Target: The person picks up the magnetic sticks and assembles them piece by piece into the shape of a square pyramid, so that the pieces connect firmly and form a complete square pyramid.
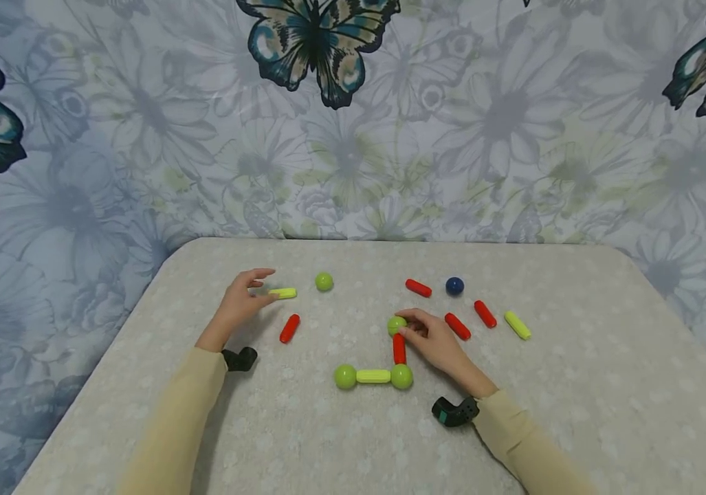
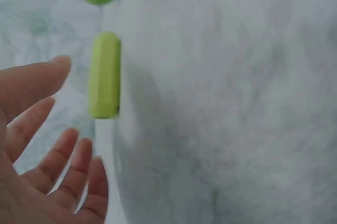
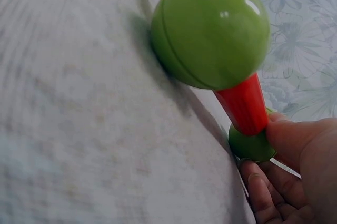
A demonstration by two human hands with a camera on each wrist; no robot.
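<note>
My left hand (image 1: 243, 302) is beside a yellow-green rod (image 1: 283, 293) at the far left of the table. In the left wrist view its fingers are spread and a gap separates them from the rod (image 2: 105, 75). My right hand (image 1: 429, 338) pinches a green ball (image 1: 396, 325) at the far end of a red rod (image 1: 399, 349). That rod meets a corner green ball (image 1: 401, 376), from which another yellow-green rod (image 1: 373, 376) runs left to a green ball (image 1: 345, 377). Together these pieces form an L lying on the table.
A loose green ball (image 1: 324, 281) and a red rod (image 1: 289, 328) lie near my left hand. Right of centre are a dark blue ball (image 1: 454, 286), several red rods (image 1: 485, 314) and a yellow-green rod (image 1: 517, 325). A patterned wall stands behind the table (image 1: 303, 440).
</note>
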